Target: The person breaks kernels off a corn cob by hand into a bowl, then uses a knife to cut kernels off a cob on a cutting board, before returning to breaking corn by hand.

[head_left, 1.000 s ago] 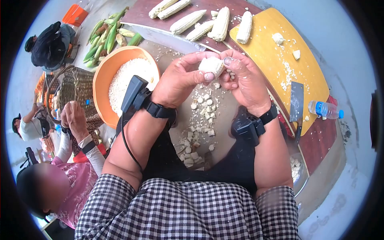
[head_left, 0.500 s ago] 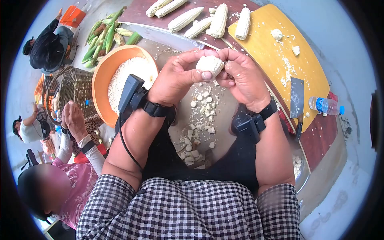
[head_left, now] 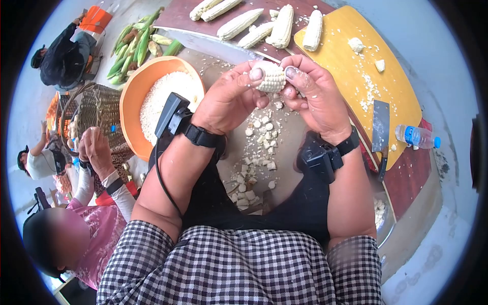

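A short piece of white corn cob (head_left: 272,79), its kernel rows showing, is held up between my two hands. My left hand (head_left: 231,96) grips it from the left, thumb on top near its end. From the other side, my right hand (head_left: 317,96) pinches it with the thumb and bent fingers. Loose kernels stick to my fingers. Left of my left hand stands an orange basin (head_left: 133,86) holding many white kernels (head_left: 168,94). Below my hands, cut cob pieces (head_left: 249,183) and crumbs lie scattered on the floor.
Several whole white corn cobs (head_left: 240,24) lie on the dark red table (head_left: 406,188). A yellow cutting board (head_left: 406,96) bears a cleaver (head_left: 380,127), beside a water bottle (head_left: 419,136). Unhusked corn (head_left: 137,48) and a wicker basket (head_left: 99,109) stand left, near a co-worker's hands (head_left: 96,150).
The corn piece has been turned so its kernel rows face up. My right thumb has moved onto its right end. The whole view has shifted slightly.
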Motion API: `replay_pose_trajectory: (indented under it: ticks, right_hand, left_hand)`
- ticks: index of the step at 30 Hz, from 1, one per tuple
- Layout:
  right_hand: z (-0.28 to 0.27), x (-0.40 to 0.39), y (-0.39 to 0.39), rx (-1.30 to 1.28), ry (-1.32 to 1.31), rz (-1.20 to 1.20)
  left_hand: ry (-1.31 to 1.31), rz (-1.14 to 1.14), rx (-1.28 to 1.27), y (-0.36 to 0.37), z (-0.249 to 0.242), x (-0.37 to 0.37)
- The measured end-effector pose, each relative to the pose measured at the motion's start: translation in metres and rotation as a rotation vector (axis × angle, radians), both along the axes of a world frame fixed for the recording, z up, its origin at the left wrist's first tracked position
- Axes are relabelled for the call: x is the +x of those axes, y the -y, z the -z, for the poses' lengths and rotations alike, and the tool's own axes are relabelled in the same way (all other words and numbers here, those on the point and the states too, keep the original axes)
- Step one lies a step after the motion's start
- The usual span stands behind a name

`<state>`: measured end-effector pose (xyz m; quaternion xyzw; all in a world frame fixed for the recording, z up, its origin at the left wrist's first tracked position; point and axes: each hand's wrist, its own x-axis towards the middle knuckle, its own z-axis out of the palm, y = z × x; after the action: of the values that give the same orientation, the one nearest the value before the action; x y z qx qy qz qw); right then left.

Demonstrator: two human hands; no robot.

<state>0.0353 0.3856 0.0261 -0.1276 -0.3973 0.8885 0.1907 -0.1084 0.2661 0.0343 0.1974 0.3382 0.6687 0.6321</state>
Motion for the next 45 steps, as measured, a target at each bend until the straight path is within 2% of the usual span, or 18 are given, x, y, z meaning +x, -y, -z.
replay_pose_trajectory:
  ticks: [2,5,9,12,18,21,26,29,33,41,45]
  right_hand:
    - [-0.003,0.001,0.000,0.088,0.056,0.013]
    - [-0.005,0.001,0.002,0.187,0.138,0.049]
    - [-0.009,-0.001,0.008,0.328,0.278,0.115]
    - [-0.003,-0.001,0.008,0.264,0.235,0.111]
    - [0.005,-0.003,0.006,-0.093,0.050,0.064]
    - [-0.004,-0.006,0.010,-0.106,0.064,0.096]
    - [0.000,-0.007,0.011,0.052,0.115,0.015]
    - [-0.003,-0.009,0.017,0.182,0.190,0.030]
    - [0.006,-0.017,0.027,0.413,0.240,0.116]
    - [-0.002,-0.016,0.031,0.402,0.292,0.107]
    - [0.000,-0.017,0.032,0.419,0.313,0.096]
  left_hand:
    - [-0.071,-0.052,-0.106,0.001,0.000,0.003]
    - [0.009,-0.075,-0.156,0.001,0.004,0.002]
    - [0.168,-0.013,-0.032,0.003,0.014,-0.003]
    - [0.212,-0.003,-0.037,0.003,0.015,-0.001]
    - [0.178,-0.047,-0.058,-0.003,0.014,0.002]
    - [0.213,-0.047,-0.064,-0.005,0.013,0.002]
    - [0.226,-0.049,-0.043,-0.003,0.021,0.000]
    - [0.113,-0.180,-0.192,-0.005,0.022,0.003]
    - [0.053,-0.334,-0.248,-0.007,0.024,0.007]
    - [-0.003,-0.548,-0.349,-0.010,0.019,0.015]
    - [-0.055,-0.557,-0.365,-0.010,0.018,0.016]
